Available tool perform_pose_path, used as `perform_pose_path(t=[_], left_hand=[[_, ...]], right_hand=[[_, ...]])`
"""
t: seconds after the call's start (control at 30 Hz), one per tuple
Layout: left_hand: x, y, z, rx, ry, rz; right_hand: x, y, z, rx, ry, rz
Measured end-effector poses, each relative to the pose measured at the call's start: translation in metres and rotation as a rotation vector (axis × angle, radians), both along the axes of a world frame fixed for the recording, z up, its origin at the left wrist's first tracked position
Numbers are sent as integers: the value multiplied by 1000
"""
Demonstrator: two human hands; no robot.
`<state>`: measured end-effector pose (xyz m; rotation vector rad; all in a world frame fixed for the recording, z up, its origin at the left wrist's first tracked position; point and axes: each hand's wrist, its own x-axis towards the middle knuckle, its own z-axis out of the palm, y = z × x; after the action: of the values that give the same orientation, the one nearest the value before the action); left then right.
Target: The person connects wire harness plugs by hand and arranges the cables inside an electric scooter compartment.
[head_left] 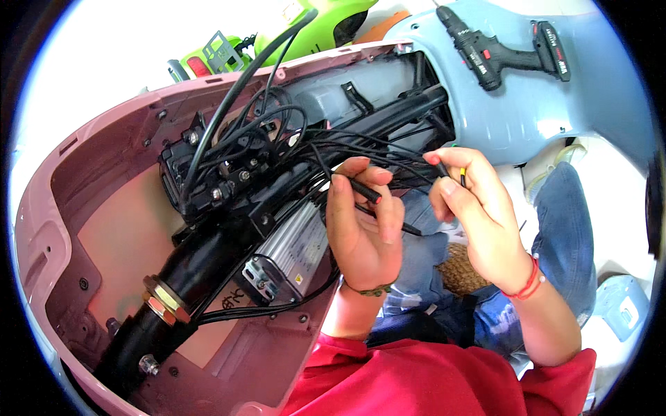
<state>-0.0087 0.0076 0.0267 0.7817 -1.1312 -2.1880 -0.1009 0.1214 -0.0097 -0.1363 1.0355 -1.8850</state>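
Observation:
In front of me my left hand (368,236) is closed around a slim black cable connector (365,190) with a red end, which points toward my right hand. My right hand (485,222) pinches another black cable connector (442,169) between thumb and fingers. A yellow-banded black plug (463,176) shows against its fingers. The two held connectors are apart. Below my left hand hangs a loose black cable end (411,229). Behind both hands a bundle of black cables (340,139) runs from inside a pink scooter body shell (76,139).
The shell holds a black steering tube (201,260), a silver finned controller box (288,253) and a black bracket assembly (229,163). A black cordless drill (492,55) lies on a light blue shell (596,83) at the far right. Green parts (277,45) stand behind.

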Motion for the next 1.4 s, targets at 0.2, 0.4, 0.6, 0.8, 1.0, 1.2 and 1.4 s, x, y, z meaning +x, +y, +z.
perform_pose_path(t=[0.2, 0.4, 0.6, 0.8, 1.0, 1.2, 1.4], left_hand=[[1, 1, -3, 94, 23, -11], [2, 2, 5, 183, 62, 22], [10, 10, 7, 51, -150, -1], [33, 28, 8, -158, -490, 29], [60, 36, 11, -216, -637, -77], [69, 38, 3, -361, -704, -143], [63, 36, -7, -410, -676, -87]], right_hand=[[0, -2, -6, -74, 52, -6], [7, -15, -14, -12, 327, -38], [8, -21, -33, 199, 886, -55], [-7, 1, -55, 286, 311, -248], [-45, 50, -71, 384, 27, -406], [-45, 56, -63, 385, -37, -356], [-41, 52, -60, 374, -47, -174]])
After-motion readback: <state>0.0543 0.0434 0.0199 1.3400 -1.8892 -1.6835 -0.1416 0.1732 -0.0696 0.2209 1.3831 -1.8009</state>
